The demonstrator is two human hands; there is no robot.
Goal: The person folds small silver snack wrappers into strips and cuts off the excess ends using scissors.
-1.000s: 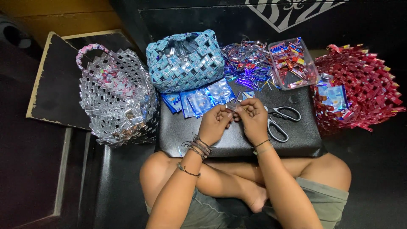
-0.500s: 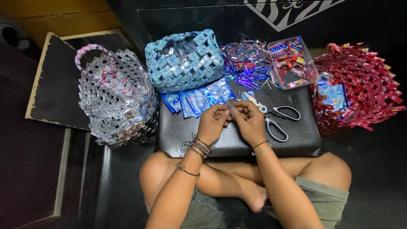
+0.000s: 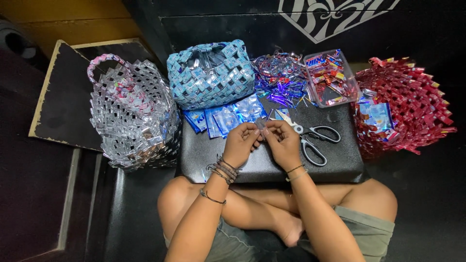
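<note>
A small folded foil strip (image 3: 262, 127) is pinched between the left hand (image 3: 241, 144) and the right hand (image 3: 283, 143), fingertips closed on it from both sides above the black cushion (image 3: 262, 167). Its long axis appears to be roughly upright, though most of it is hidden by the fingers. Scissors (image 3: 313, 139) are seen just right of the right hand; blue wrappers (image 3: 225, 116) and the blue woven basket (image 3: 209, 73) lie beyond.

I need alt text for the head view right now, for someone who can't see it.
Seated cross-legged, a person pinches a small folded foil strip between the left hand and right hand over a black pad. Scissors lie beside the right hand; woven silver, blue and red baskets ring the pad.
</note>
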